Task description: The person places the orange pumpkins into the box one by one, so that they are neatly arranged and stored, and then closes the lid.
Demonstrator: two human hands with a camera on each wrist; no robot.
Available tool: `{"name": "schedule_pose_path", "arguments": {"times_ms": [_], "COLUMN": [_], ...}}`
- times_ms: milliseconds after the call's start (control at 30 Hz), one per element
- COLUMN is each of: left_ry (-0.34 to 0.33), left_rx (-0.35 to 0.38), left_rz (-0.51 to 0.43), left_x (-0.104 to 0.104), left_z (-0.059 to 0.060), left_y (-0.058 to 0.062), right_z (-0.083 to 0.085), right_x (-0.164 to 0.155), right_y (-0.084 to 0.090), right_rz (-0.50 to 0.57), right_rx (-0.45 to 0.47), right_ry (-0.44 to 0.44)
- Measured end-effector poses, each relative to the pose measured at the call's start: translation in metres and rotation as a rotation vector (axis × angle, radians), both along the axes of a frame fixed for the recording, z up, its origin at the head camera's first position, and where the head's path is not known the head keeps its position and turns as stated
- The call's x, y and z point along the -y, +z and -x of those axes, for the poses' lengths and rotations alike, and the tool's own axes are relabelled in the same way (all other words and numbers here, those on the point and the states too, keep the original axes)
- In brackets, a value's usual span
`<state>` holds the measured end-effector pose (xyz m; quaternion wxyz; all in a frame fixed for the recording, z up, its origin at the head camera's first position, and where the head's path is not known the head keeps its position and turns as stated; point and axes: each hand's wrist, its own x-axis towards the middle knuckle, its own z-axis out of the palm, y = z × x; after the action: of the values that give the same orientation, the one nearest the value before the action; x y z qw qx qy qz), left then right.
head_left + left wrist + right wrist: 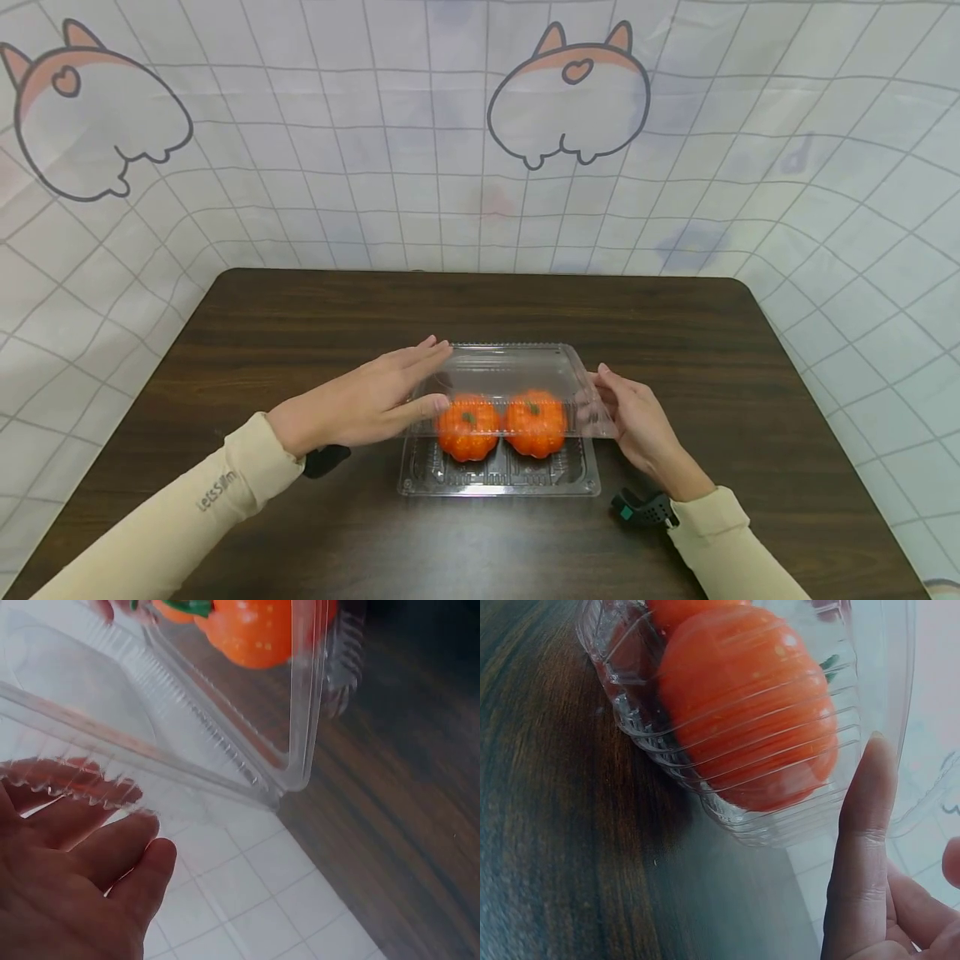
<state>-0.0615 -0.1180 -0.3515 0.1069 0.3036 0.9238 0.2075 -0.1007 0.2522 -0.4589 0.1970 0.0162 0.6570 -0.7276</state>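
Two hands are bracketing one clear plastic clamshell box (498, 471), and the relation that matters is that the box's long axis is running straight from one set of fingers to the other, left to right across the dark table (675, 350).

Nearest the person, the box's ribbed base is sitting flat on the table, just inward of both wrists. Between the two hands, the left orange pumpkin (467, 427) and the right orange pumpkin (535, 422) are sitting side by side in the base, lined up along that same long axis.

The left hand (360, 404) is lying with straight, nearly flat fingers against the left end of the hinged lid (510, 375), the thumb low near the left pumpkin and the fingertips reaching toward the lid's far corner. In the left wrist view, the lid's serrated rim is passing over those fingers (82, 817), so they are touching it rather than curling round it.

The right hand (637, 425) is meeting the right end of the lid, fingers extended along its edge; whether the thumb is pinching underneath I cannot tell. The right wrist view is showing one straight finger (866, 817) beside the box wall, with the right pumpkin just beyond it.

Beyond the fingertips, the lid is hovering half-lowered, tilting over the pumpkins, its hinge apparently along the far side. Both hands are about equally near.
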Motion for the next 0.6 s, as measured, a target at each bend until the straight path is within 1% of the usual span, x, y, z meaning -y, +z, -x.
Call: {"name": "schedule_pose_path", "arguments": {"times_ms": [133,200,433,600], "left_ry": [-0.009,-0.011,-0.034,-0.045], "left_rx": [-0.003,-0.016,-0.132,-0.200], "left_rz": [0.018,0.032,0.044,0.062], "left_x": [0.000,0.000,-0.002,-0.003], "left_z": [-0.005,-0.007,-0.014,-0.017], "left_y": [-0.005,-0.007,-0.021,-0.029], "right_z": [0.001,0.001,0.002,0.004], "right_x": [0.000,0.000,0.000,-0.001], "right_y": [0.002,0.003,0.005,0.004], "right_rz": [0.024,0.030,0.005,0.009], "right_rx": [0.006,0.007,-0.005,0.004], "right_ry": [0.002,0.006,0.014,0.009]}}
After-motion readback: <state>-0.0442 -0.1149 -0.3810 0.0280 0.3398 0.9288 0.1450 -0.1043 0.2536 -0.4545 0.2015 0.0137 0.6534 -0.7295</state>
